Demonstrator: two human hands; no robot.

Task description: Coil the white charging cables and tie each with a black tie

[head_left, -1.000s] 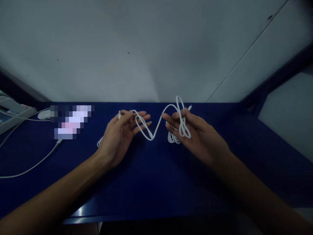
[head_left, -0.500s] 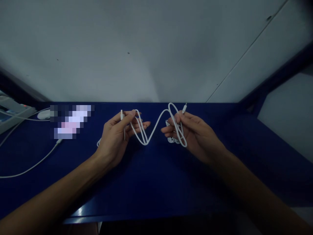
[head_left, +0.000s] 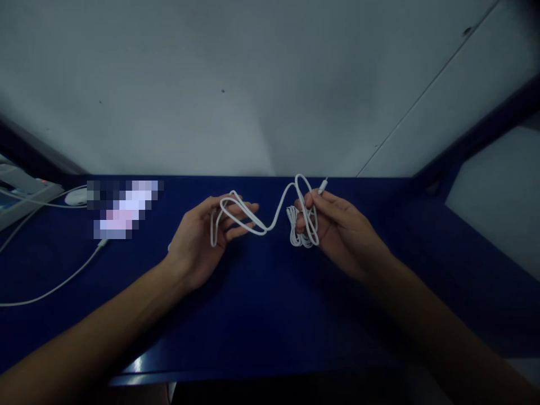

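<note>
A white USB charging cable (head_left: pixel 277 215), loosely looped, stretches between my two hands above the blue table. Its loops lie across the outstretched fingers of my left hand (head_left: pixel 196 242), whose thumb is hard to make out. My right hand (head_left: pixel 348 230) pinches the other coil between thumb and fingers. A slim plug (head_left: pixel 323 186) sticks up past the right thumb. Behind the right fingertips, a bundled white cable (head_left: pixel 300 241) rests on the table, partly covered by the hand. A small bit of something white shows beside the left wrist.
On the blue table (head_left: pixel 261 320), a blurred-out lit device (head_left: pixel 124 211) lies at left with a white cord (head_left: pixel 80 278) running from it. Beyond it are a white rounded object (head_left: pixel 76 197) and a pale frame (head_left: pixel 25 197). A grey wall (head_left: pixel 253 84) rises behind the table.
The left thumb and fingers have loosened from their pinch, and the loops there have slid and tilted. The USB plug above the left hand has dropped from sight. My right hand barely moved.
</note>
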